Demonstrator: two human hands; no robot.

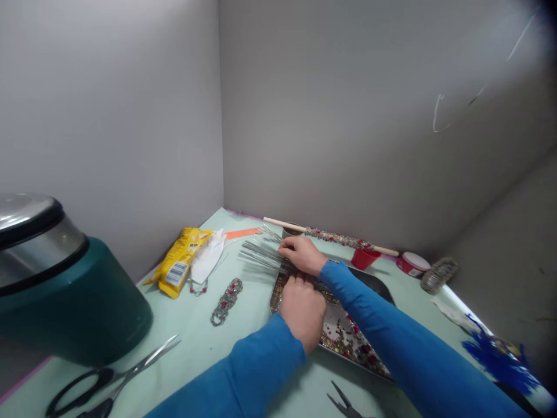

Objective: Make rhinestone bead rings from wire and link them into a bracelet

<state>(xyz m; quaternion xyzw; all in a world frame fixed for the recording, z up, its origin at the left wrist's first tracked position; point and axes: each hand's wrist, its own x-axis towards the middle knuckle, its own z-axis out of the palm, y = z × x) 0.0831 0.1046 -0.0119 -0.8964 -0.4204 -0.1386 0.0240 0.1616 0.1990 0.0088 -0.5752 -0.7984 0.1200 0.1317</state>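
A bundle of thin silvery wires (263, 255) fans out to the left over the far edge of a metal tray (275, 305). My left hand (303, 313) is closed on the bundle above the tray, its fingertips partly hidden. Just beyond it, my right hand (304, 255) pinches thumb and fingers together at the wires; what lies between the fingertips is too small to make out. Gold and red beads (343, 337) are scattered in the tray. Left of the tray lies a beaded wire band (226, 302) with red stones.
Scissors (126, 374) and a large green container (73, 302) stand left. A yellow packet (180, 261) lies behind them. Pliers (343, 400) sit in front. A bead-wrapped wooden rod (339, 238) rests across cups, one a red cup (364, 257). Right are a red-and-white tub (412, 264) and blue strands (500, 360).
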